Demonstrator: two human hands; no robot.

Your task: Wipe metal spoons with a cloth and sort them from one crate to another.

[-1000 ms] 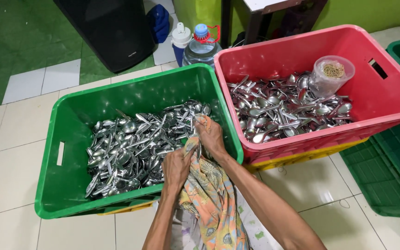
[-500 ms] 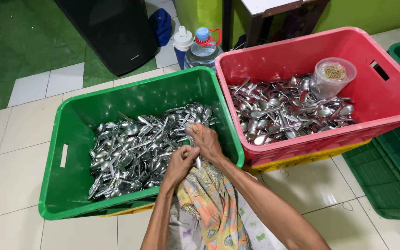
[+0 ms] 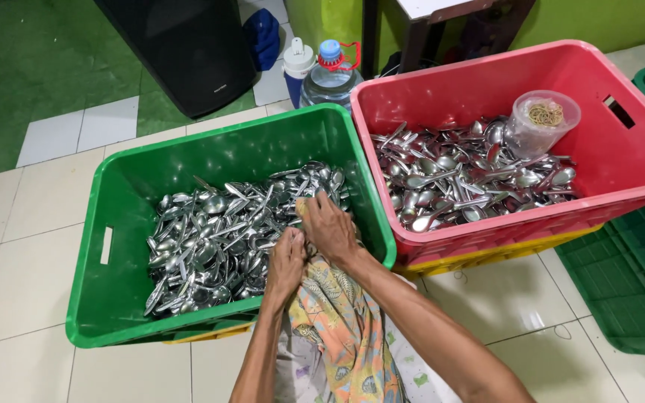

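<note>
A green plastic crate [image 3: 113, 194] on the tiled floor holds a heap of metal spoons [image 3: 225, 231]. Beside it on the right, a red crate [image 3: 636, 157] holds more spoons [image 3: 464, 179]. My left hand [image 3: 287, 263] and my right hand [image 3: 330, 227] are together at the green crate's near rim, both gripping a patterned orange cloth [image 3: 345, 328] that hangs down toward me. My right hand's fingers reach over the spoons at the pile's near right edge. Whether a spoon is wrapped in the cloth is hidden.
A clear plastic tub of rubber bands [image 3: 543, 119] sits on the spoons in the red crate. A yellow crate edge [image 3: 487, 254] shows beneath the red one. A dark green crate [image 3: 643, 276] lies at the right. A water bottle [image 3: 330, 71] and a black bin [image 3: 188, 52] stand behind.
My hands have closed in on each other and bunched the cloth tighter at the crate rim. The view has shifted slightly; the crates have not moved.
</note>
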